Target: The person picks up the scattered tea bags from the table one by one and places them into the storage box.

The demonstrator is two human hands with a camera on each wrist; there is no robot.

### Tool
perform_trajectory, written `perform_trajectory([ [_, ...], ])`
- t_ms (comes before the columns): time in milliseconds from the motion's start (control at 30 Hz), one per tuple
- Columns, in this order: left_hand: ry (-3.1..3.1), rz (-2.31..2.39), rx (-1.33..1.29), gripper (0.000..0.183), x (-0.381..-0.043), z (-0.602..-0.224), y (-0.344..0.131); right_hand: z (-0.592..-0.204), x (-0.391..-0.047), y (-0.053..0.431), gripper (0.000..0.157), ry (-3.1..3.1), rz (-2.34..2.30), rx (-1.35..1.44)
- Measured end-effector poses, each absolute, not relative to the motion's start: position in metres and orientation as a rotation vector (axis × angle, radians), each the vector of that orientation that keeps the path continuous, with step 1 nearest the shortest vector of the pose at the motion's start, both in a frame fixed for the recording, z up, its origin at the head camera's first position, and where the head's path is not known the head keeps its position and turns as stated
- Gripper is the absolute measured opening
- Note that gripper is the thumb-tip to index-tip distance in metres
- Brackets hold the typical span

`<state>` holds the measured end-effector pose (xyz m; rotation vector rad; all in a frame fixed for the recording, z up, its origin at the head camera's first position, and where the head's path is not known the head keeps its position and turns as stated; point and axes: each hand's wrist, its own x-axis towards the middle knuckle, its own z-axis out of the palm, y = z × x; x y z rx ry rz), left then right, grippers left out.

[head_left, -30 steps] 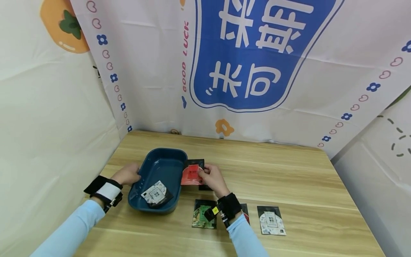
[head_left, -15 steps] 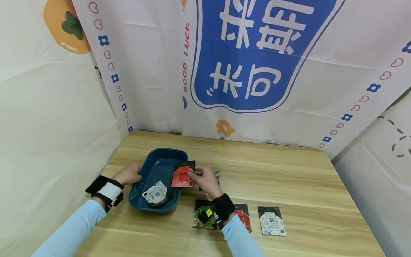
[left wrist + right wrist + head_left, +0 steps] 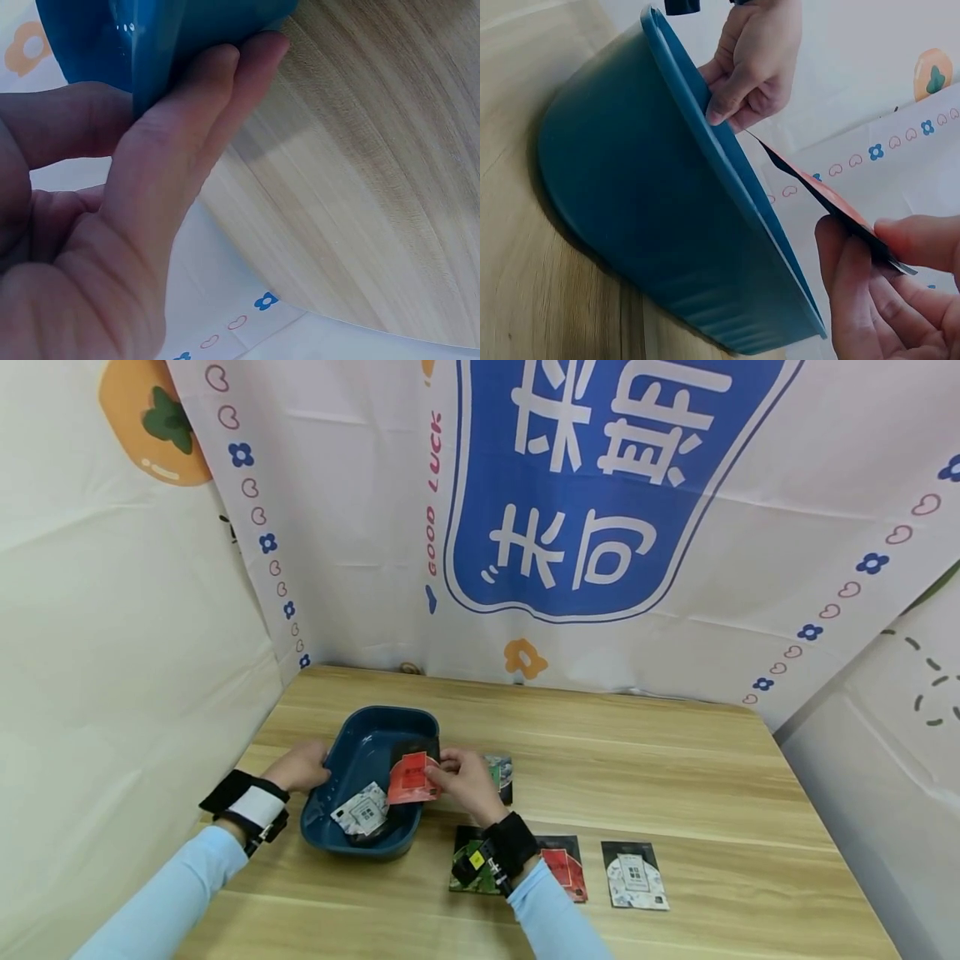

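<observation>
A dark blue rectangular bin (image 3: 367, 758) stands at the left of the wooden table. My left hand (image 3: 298, 766) grips its left rim; in the left wrist view, fingers (image 3: 161, 142) lie along the bin wall (image 3: 217, 22). My right hand (image 3: 472, 783) pinches a red-and-black flat packet (image 3: 414, 774) between thumb and fingers, over the bin's right side. Seen edge-on in the right wrist view, the packet (image 3: 825, 196) is tilted above the rim. Inside the bin lie a white patterned packet (image 3: 362, 812) and something black partly under it.
To the right of the bin lie a green packet (image 3: 467, 837) partly behind my wrist, a red packet (image 3: 562, 868), a white packet (image 3: 634, 877) and a partly covered grey-green packet (image 3: 502, 774). A printed cloth (image 3: 360, 610) hangs behind the table (image 3: 675, 760).
My right hand has carried the red-and-black packet leftward, from beside the right rim to over the bin. The grey-green packet beneath has come into view. My left hand keeps its grip.
</observation>
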<state>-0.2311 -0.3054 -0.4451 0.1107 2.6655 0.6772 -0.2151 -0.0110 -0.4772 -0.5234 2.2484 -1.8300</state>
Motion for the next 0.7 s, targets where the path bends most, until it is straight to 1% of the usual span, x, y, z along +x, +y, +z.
perform_trajectory([
  [167,2.673,0.685,0.132,0.021,-0.232,-0.447,-0.305,-0.473,-0.214,-0.02,0.023,2.307,-1.782,-0.505],
  [333,2.667,0.692,0.139,0.022,-0.232,-0.446,-0.306,-0.472,-0.211,-0.027,0.025,2.364,-1.733,-0.562],
  [533,2.675,0.687,0.141,0.021,-0.231,-0.445,-0.305,-0.47,-0.209,-0.027,0.021,2.263,-1.805,-0.553],
  [700,2.697,0.718,0.158,0.027,-0.23,-0.446,-0.304,-0.457,-0.203,-0.018,0.024,2.105,-1.896,-0.512],
])
